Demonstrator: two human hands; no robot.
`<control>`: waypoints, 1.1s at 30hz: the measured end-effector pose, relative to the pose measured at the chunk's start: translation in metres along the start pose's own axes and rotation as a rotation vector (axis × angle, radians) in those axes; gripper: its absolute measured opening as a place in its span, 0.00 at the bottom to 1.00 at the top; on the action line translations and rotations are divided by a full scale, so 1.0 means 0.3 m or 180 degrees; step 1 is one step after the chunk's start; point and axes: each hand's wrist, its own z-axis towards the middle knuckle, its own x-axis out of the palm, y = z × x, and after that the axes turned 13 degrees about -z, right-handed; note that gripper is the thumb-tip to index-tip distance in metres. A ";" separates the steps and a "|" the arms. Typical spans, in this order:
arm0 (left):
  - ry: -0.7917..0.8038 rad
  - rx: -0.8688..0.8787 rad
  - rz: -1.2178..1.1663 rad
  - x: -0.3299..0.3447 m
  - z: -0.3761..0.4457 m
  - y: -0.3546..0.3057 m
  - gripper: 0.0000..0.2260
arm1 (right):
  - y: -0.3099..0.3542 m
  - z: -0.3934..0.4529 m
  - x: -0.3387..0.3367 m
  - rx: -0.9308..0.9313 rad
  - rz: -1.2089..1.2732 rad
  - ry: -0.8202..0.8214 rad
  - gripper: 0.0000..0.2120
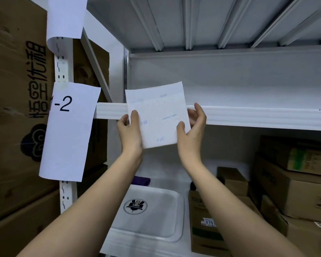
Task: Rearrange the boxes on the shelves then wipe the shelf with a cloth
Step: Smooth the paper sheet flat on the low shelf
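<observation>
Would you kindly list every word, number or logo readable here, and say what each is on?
"-2", with a character before it cut off: white paper sign taped to the shelf post.
"悟空优选租", printed sideways: big brown cardboard box on the left.
"219", partly cut off: sticker on the brown carton below.
Round black emblem, no legible words: white plastic tray.
Faint blue print, too blurred to read: white cloth held in both hands.

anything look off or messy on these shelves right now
Two small things. The paper label marked "-2" on the left upright hangs tilted with its lower edge curling, and the sheet above it curls too. A purple item lies crumpled behind the white tray. The upper shelf looks bare.
</observation>
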 end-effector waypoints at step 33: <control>-0.0128 -0.1403 0.1642 -0.492 0.074 0.578 0.06 | -0.724 -0.379 0.143 0.2451 -0.0684 0.1745 0.19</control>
